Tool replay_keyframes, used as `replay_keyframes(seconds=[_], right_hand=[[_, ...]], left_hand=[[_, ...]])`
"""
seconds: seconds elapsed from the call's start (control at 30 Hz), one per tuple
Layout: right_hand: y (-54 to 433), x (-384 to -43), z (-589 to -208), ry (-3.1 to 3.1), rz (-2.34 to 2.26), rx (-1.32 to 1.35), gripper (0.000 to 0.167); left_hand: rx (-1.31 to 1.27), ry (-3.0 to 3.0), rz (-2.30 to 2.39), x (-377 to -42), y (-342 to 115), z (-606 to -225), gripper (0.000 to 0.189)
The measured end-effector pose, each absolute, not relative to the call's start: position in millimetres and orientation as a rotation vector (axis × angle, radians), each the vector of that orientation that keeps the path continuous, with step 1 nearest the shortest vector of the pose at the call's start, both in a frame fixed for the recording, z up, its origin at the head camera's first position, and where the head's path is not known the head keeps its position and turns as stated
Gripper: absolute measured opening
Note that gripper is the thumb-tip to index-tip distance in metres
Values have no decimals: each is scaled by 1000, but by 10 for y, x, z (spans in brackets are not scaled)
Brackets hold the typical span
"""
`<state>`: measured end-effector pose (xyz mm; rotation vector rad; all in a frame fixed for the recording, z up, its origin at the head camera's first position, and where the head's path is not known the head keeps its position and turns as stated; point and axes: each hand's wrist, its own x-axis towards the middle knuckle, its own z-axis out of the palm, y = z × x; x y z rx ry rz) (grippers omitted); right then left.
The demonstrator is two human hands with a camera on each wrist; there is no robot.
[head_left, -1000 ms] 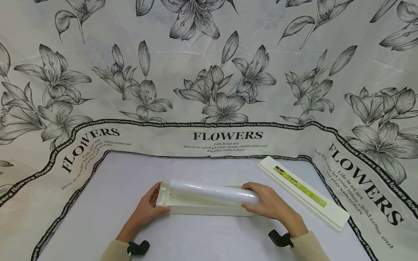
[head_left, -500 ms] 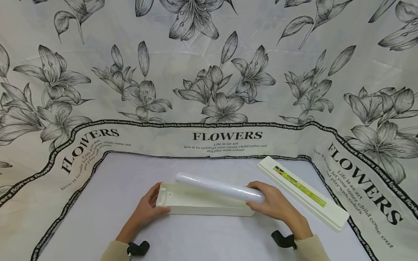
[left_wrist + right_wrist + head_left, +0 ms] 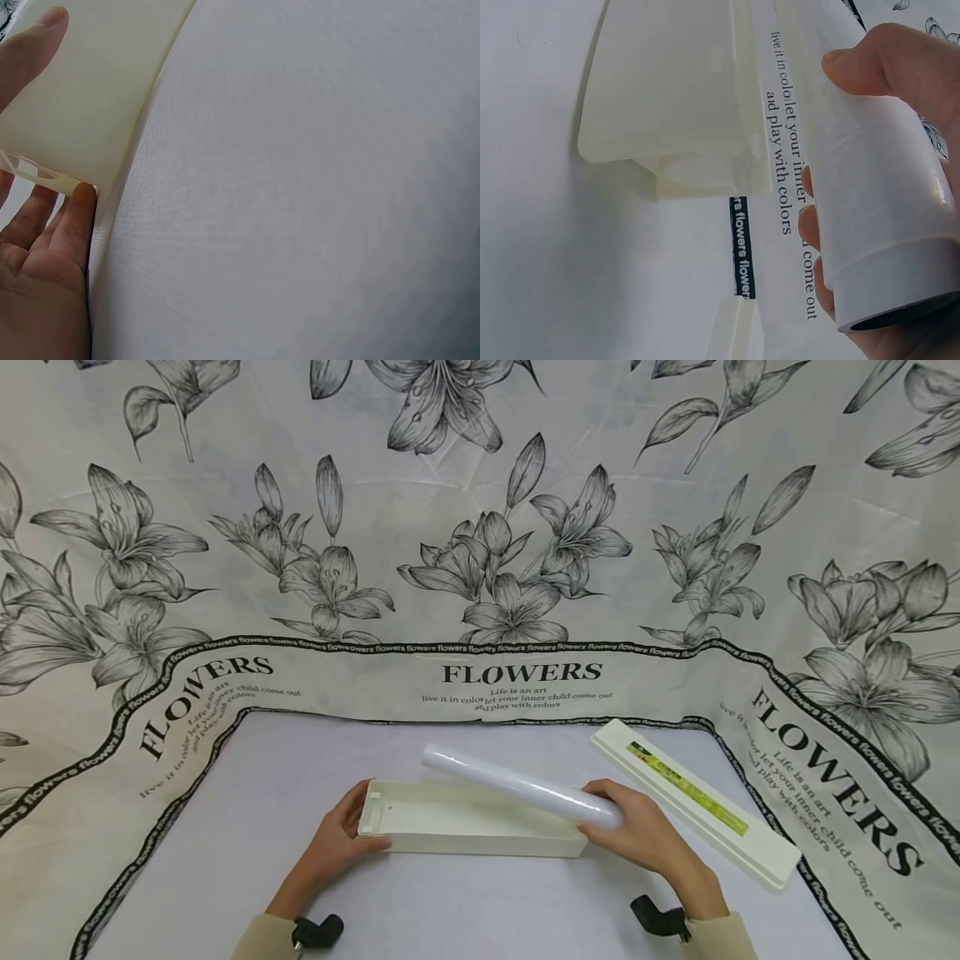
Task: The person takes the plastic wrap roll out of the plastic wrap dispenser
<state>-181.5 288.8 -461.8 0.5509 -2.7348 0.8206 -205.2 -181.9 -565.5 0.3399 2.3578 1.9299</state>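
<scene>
A long cream plastic box [image 3: 472, 845], its top uncovered, lies on the white table in the head view. My left hand [image 3: 347, 833] grips its left end; in the left wrist view the thumb [image 3: 34, 56] lies along the box's side and fingers curl at its end. With my right hand [image 3: 641, 833] I hold a glossy white roll of cling film [image 3: 513, 781] by its right end. The roll slants over the box, its far left end raised behind the back rim. In the right wrist view, thumb and fingers wrap the roll, and its hollow core end shows.
A matching cream lid [image 3: 705, 814] with a yellow-green label lies aslant at the right, near the right hand. White cloth [image 3: 465, 910] covers the tabletop. A flower-printed cloth [image 3: 525, 568] with black trim borders the table and rises behind it.
My right hand has moved right with the roll of cling film, lifting its left end up out of the box. The left hand and the box have stayed in place.
</scene>
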Motion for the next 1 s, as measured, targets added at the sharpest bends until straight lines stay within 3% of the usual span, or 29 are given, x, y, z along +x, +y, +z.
replay_keyframes(seconds=[1.0], right_hand=[[3222,-1675,-4687,-2765,776,284,50]], left_hand=[[315,2369,1920,-2028,-1800,-5626,106]])
